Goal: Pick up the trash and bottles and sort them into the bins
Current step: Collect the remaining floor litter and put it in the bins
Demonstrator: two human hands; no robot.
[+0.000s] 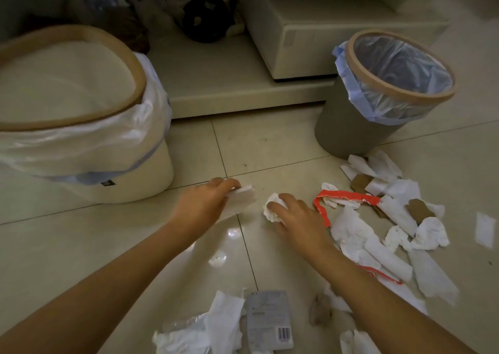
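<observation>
While both hands work just in front of the white bin (140, 188), loose scraps could slip: the left hand (205, 205) pinches a flat white paper (243, 195), the right hand (293, 214) closes over a crumpled tissue (271, 209), each lightly held. Right of that bin, tissues, cardboard and a red strip (348, 197) litter the glossy tiled floor (270, 153) beside the grey bin (348, 126); no bottles show in this dim room

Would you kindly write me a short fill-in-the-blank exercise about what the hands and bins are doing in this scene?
1. The right hand grips a crumpled white ____.
2. The grey bin stands to the ____ of the white bin.
3. The loose strip beside the right hand is coloured ____.
4. Both bins stand on the tiled ____.

Missing words: tissue; right; red; floor
</observation>
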